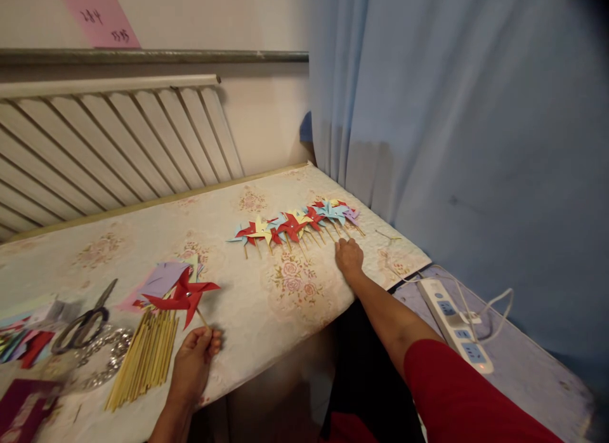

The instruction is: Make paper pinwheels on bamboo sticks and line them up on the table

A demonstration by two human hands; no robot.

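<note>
My left hand (pixel 194 362) is closed on the thin stick of a red paper pinwheel (pixel 183 295), holding it near the table's front edge. My right hand (pixel 349 257) reaches out to the far right, fingers curled at the stick ends of a row of several finished pinwheels (pixel 295 224) in red, yellow, blue and pink lying on the floral tablecloth (pixel 266 290). Whether that hand grips a stick is hidden. A bundle of wooden sticks (pixel 145 357) lies just left of my left hand.
Scissors (pixel 83 321) and a pile of coloured paper squares (pixel 162 279) lie at the left. A white power strip (pixel 454 322) with a cable sits on a lower surface at the right. A radiator (pixel 104 145) and blue curtain (pixel 451 125) stand behind.
</note>
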